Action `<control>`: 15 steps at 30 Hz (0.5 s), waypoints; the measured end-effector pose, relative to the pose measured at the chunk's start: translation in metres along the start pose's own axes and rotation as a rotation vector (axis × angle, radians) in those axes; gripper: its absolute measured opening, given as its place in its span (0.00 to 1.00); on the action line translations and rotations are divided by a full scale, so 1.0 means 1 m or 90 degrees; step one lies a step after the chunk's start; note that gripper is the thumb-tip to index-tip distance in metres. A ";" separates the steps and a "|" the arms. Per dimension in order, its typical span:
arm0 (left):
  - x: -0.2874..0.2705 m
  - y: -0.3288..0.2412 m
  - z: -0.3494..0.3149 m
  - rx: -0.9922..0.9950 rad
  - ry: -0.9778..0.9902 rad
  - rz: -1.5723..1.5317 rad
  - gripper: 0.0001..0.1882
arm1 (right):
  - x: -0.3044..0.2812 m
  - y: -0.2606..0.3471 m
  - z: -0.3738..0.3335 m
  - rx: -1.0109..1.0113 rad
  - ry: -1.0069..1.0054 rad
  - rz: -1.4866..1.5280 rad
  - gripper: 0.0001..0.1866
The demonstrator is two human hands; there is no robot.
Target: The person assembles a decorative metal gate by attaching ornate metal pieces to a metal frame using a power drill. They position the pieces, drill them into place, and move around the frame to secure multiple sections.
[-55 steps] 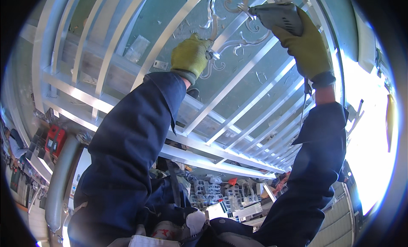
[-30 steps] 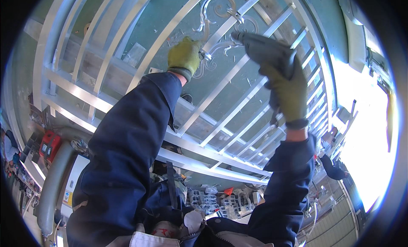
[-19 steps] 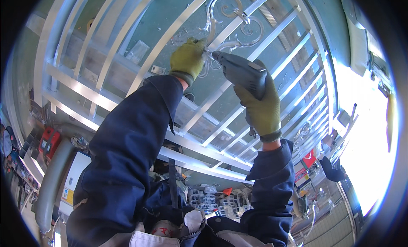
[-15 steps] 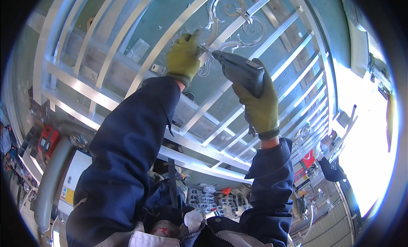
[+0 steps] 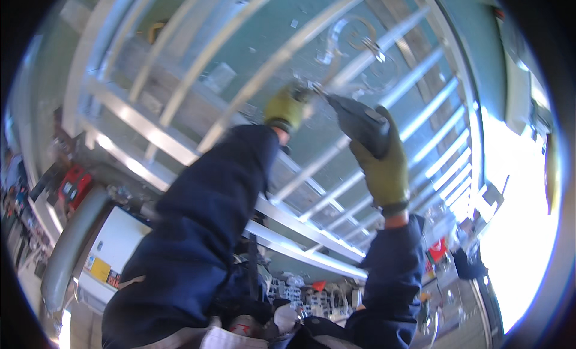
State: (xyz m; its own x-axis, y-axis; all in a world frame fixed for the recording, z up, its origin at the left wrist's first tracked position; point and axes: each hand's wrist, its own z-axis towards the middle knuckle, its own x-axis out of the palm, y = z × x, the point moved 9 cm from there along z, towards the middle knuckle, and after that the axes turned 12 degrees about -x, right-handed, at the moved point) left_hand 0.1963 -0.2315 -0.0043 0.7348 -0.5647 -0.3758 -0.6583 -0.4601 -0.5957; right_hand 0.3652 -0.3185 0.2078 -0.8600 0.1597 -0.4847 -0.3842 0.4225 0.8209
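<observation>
A green surface (image 5: 270,31) underlies a silver barred frame (image 5: 141,121); right grip (image 5: 384,169) clasps a grey drill (image 5: 365,126); left grip (image 5: 284,108), just ahead, blurs past telling. Apparently fastening or drilling; next needs steady alignment.

Head-worn fisheye, close above, facing down past sleeves (image 5: 204,205) onto metal frame (image 5: 135,117).

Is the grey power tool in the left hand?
No, the right hand grips the grey power tool, while the left hand is near the tool's tip.
</observation>
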 end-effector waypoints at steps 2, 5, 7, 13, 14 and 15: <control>-0.002 0.000 -0.006 0.020 -0.029 0.054 0.19 | 0.011 0.015 0.010 -0.008 0.057 -0.069 0.40; 0.003 -0.001 -0.009 -0.015 -0.070 0.032 0.14 | 0.011 0.026 0.008 0.007 0.067 -0.129 0.40; 0.012 -0.005 -0.013 -0.080 -0.037 -0.078 0.12 | 0.006 0.020 0.002 0.033 0.047 -0.044 0.39; -0.006 0.001 -0.018 -0.115 -0.084 -0.035 0.15 | 0.015 0.007 0.009 -0.009 0.077 -0.124 0.41; -0.005 0.006 -0.019 -0.118 -0.092 -0.052 0.15 | 0.015 0.014 0.009 0.014 0.102 -0.204 0.40; -0.004 0.011 -0.018 -0.119 -0.099 -0.066 0.15 | 0.015 0.015 0.012 0.000 0.107 -0.210 0.40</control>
State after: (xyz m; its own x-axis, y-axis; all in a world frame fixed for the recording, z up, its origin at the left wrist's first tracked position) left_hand 0.1834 -0.2468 0.0037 0.8070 -0.4026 -0.4321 -0.5860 -0.6368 -0.5012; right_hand 0.3505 -0.2989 0.2091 -0.7332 -0.1344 -0.6666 -0.6500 0.4267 0.6289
